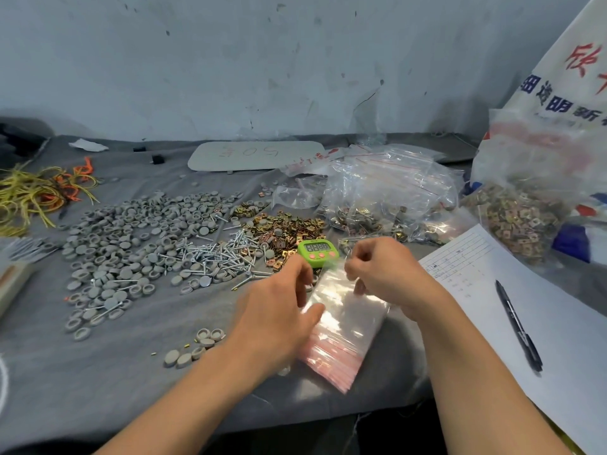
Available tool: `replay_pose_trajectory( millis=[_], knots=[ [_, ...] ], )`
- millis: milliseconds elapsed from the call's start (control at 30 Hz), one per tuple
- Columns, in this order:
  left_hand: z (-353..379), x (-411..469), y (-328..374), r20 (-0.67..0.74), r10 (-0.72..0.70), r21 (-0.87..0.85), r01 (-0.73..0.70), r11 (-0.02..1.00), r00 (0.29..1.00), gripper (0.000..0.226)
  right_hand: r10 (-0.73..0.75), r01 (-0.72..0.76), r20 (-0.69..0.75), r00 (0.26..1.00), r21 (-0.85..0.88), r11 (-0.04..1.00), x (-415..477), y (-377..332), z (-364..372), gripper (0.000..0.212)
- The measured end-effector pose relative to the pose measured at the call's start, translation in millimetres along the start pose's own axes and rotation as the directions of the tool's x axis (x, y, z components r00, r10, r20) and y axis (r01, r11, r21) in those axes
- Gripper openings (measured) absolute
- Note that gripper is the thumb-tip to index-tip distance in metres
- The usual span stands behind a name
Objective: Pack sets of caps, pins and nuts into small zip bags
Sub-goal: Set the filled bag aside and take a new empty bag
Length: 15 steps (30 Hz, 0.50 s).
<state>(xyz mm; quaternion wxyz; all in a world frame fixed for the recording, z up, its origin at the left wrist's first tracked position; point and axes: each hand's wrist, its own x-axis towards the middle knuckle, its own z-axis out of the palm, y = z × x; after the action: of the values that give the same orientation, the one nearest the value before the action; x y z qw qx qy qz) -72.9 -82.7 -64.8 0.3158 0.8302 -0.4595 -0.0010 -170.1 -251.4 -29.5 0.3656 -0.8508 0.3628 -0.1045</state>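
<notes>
Stack of zip bags (341,333), thin glossy clear film with pink-red zip strips at the near end, lies flat on the grey cloth (147,382) just in front of the green timer (317,251). Left hand (276,310): thumb laid flat on the top film, fingers loosely bent at the stack's left edge. Right hand (384,274): curled fingertips pinch the stack's far clear edge. To the left lie round matte grey caps (131,241), slim silver pins (216,254) and square brassy nuts (289,228).
</notes>
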Motion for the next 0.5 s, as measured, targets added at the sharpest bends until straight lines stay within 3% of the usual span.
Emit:
replay_pose_trajectory(
  millis=[100,167,233,300,400,500],
  knots=[
    [-4.2,-13.1,12.7,0.259,0.15,-0.023,-0.149,0.988,0.954,0.043,0.025,-0.004,-0.21,0.977,0.102,0.995,3.8,-1.9,0.7,0.024],
    [-1.1,-14.9,12.5,0.341,0.215,0.034,-0.241,0.97,0.915,0.045,0.077,0.028,-0.324,0.943,0.306,0.952,5.3,-4.6,0.3,0.025],
    [1.3,-11.0,8.7,0.315,0.239,0.047,-0.267,0.963,0.918,0.043,0.149,0.081,-0.296,0.944,0.641,0.764,4.0,-9.6,-4.0,0.028],
    [2.2,-6.2,3.4,0.271,0.236,0.007,-0.247,0.969,0.933,0.036,0.112,0.086,-0.159,0.981,0.872,0.483,-1.8,-15.0,-8.4,0.028],
    [5.0,-3.2,-1.2,0.245,0.211,-0.028,-0.211,0.977,0.946,0.028,-0.015,-0.01,0.013,1.0,0.986,0.164,-10.7,-22.3,-9.8,0.019],
    [6.7,-2.5,-3.6,0.239,0.174,-0.02,-0.174,0.985,0.955,0.032,-0.065,-0.093,0.096,0.993,0.994,0.056,-12.6,-26.9,-7.4,0.013]
  ],
)
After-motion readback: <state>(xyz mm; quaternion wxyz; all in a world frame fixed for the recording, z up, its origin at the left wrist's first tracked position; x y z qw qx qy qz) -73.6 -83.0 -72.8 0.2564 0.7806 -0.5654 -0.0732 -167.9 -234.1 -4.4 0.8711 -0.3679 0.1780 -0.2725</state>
